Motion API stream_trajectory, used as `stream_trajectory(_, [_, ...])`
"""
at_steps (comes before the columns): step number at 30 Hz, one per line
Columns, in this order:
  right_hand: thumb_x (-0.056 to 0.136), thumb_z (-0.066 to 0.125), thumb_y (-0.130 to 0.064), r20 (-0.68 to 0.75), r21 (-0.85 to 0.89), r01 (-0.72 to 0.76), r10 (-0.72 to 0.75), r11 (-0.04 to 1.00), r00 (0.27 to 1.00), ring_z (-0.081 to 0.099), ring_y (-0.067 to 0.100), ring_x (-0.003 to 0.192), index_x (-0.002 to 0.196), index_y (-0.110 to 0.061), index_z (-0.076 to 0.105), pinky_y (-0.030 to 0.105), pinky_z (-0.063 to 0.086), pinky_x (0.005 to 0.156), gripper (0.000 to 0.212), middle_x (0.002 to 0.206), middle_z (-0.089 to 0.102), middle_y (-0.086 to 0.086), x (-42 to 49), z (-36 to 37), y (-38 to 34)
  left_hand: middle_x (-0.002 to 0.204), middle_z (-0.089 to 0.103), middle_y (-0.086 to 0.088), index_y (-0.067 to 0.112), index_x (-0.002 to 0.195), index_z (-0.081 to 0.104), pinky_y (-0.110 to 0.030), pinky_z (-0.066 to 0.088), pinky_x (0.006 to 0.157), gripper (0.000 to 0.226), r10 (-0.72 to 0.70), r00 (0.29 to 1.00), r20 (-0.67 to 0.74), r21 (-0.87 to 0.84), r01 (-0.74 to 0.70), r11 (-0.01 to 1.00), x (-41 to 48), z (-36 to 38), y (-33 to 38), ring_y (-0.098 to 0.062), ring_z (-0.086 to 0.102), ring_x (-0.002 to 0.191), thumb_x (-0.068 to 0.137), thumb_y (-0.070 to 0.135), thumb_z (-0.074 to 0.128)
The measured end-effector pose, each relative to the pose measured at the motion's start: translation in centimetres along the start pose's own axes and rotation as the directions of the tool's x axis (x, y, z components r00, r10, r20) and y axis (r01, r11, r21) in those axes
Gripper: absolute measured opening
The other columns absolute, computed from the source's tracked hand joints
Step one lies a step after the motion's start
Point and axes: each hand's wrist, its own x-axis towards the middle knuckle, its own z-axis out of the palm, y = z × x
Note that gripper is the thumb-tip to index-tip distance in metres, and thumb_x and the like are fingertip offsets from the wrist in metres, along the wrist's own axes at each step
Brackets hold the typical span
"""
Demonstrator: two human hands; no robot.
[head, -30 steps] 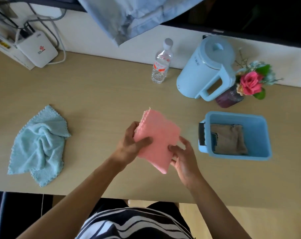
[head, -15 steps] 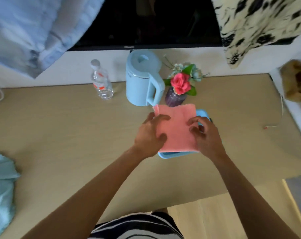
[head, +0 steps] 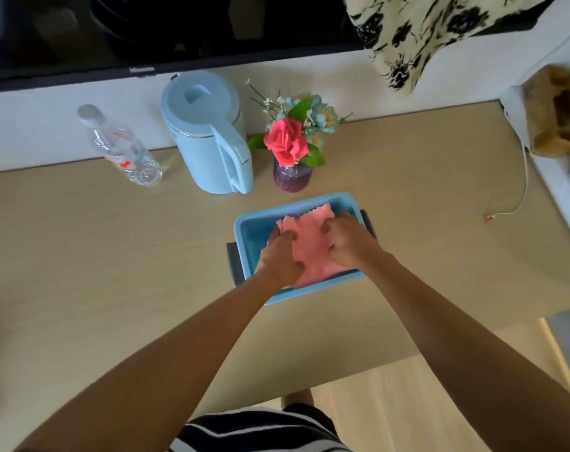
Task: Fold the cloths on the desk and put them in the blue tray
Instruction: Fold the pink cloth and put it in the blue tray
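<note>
A folded pink cloth lies inside the blue tray at the middle of the desk. My left hand rests on the cloth's left side, fingers curled onto it. My right hand presses on its right side. Both hands are down in the tray, touching the cloth. Whatever lies under the pink cloth is hidden. The light blue cloth seen earlier is out of view.
Behind the tray stand a purple vase with a red rose, a pale blue kettle and a plastic water bottle. A white cable trails at the right. A dark screen hangs above the desk's back edge.
Both hands carried the pink cloth from the middle of the desk to the right and lowered it into the blue tray. My view swung right, so the light blue cloth left the frame.
</note>
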Motion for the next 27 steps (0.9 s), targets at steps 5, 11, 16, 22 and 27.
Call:
stream_trajectory(5, [0.098,0.045,-0.014,-0.018,-0.253,0.019,-0.024,0.967,1.0,0.062,0.037,0.111,0.148,-0.007,0.035,0.045,0.051,0.091,0.051,0.134,0.043,0.016,0.6,1.5,-0.5,0.157,0.018,-0.014,0.018,0.154,0.022,-0.04,0.044,0.1,0.091,-0.047,0.998,0.051,0.035,0.046,0.998,1.4,1.5,0.6,-0.039,0.049,0.129,0.08,0.02,0.073])
stream_trajectory(11, [0.093,0.059,-0.015,-0.086,-0.583,0.043,-0.115,0.811,0.99,0.047,0.028,0.126,0.124,-0.011,0.062,0.038,0.038,0.105,0.032,0.136,0.048,0.009,1.5,2.4,-0.9,0.145,0.024,-0.011,0.025,0.141,0.036,-0.044,0.051,0.088,0.069,-0.079,0.997,0.021,0.215,0.072,0.974,1.4,1.9,1.1,-0.04,0.058,0.109,0.082,0.025,0.073])
stream_trajectory(16, [0.096,0.055,-0.01,0.006,-0.621,0.117,-0.145,0.775,0.989,0.035,0.035,0.143,0.138,-0.003,0.051,0.039,0.033,0.113,0.043,0.149,0.043,0.019,2.3,2.8,-0.6,0.137,0.03,-0.014,0.017,0.134,0.042,-0.044,0.051,0.076,0.067,-0.048,0.999,-0.023,0.482,0.053,0.875,1.8,2.2,0.9,-0.035,0.056,0.101,0.082,0.044,0.073])
stream_trajectory(22, [0.1,0.043,-0.017,0.105,-0.692,0.213,-0.196,0.69,0.975,0.03,0.03,0.146,0.144,-0.006,0.044,0.04,0.018,0.121,0.046,0.153,0.039,0.014,2.6,2.4,0.0,0.144,0.025,-0.015,0.015,0.149,0.023,-0.043,0.048,0.075,0.1,-0.006,1.0,0.011,0.631,-0.002,0.776,2.7,2.6,0.1,-0.037,0.051,0.11,0.076,0.07,0.063])
stream_trajectory(27, [0.096,0.053,-0.018,0.079,-0.665,0.229,-0.237,0.711,0.968,0.037,0.027,0.142,0.142,-0.008,0.046,0.038,0.021,0.121,0.047,0.149,0.045,0.011,2.4,2.1,-0.1,0.145,0.036,-0.014,0.018,0.15,0.019,-0.041,0.044,0.07,0.101,-0.016,0.999,0.044,0.682,-0.019,0.731,2.6,1.9,0.5,-0.035,0.057,0.11,0.076,0.075,0.058])
